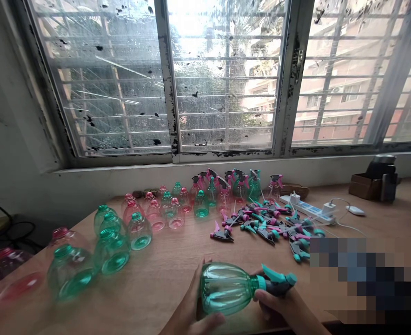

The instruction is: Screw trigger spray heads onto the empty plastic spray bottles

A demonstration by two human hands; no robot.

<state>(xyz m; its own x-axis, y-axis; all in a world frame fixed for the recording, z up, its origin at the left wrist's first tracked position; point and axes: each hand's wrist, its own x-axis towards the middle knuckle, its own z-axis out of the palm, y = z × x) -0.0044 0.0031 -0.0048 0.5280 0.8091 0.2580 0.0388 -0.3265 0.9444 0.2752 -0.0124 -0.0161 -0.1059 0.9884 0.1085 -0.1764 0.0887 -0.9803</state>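
A green transparent spray bottle (226, 287) lies on its side between my hands above the table's front edge. My left hand (200, 302) wraps round its base end, thumb below and fingers behind. At the neck, my right hand (275, 300) grips the turquoise collar of the grey and turquoise trigger sprayer (278, 281), which sits on the bottle's mouth. Its turquoise trigger points up. Beyond my right hand lies a pile of loose trigger sprayers (268, 221), pink or turquoise with grey. Open green bottles (111, 251) and pink bottles (155, 216) stand to the left.
Several bottles with sprayers fitted (240, 186) stand along the wall below the window. A white power strip (308, 209) with plugs and cables lies behind the sprayer pile. At the far right is a brown box (366, 186) with dark objects. A blurred-out patch covers the lower right.
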